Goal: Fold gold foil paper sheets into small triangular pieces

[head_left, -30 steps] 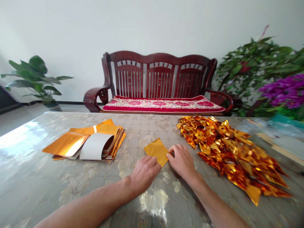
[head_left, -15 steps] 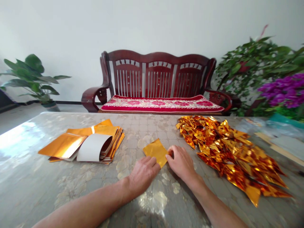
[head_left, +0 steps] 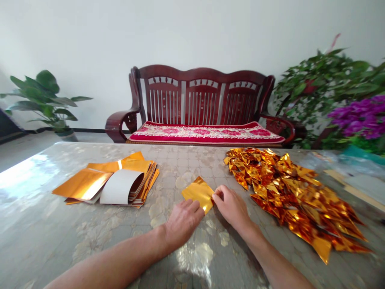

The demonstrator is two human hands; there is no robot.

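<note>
A small square of gold foil paper (head_left: 197, 190) lies on the table with one corner pointing away from me. My left hand (head_left: 187, 220) rests on its near left edge, fingers curled together and pressing it down. At the right corner, the thumb and forefinger of my right hand (head_left: 230, 204) pinch the foil paper. To the left sits a stack of gold foil sheets (head_left: 87, 182), with one sheet curled over to show its white back. A long heap of folded gold foil pieces (head_left: 285, 192) spreads out on the right.
The glossy, flower-patterned table (head_left: 144, 249) fills the foreground. Clear plastic bags and flat card (head_left: 357, 182) lie at its right edge. Behind it stand a dark wooden bench (head_left: 201, 96), a potted plant (head_left: 45, 98) at left, and leafy plants with purple flowers (head_left: 361, 116) at right.
The view has shifted slightly. My right hand's thumb and forefinger have shifted slightly at the foil's right corner. My left hand stays on the foil paper.
</note>
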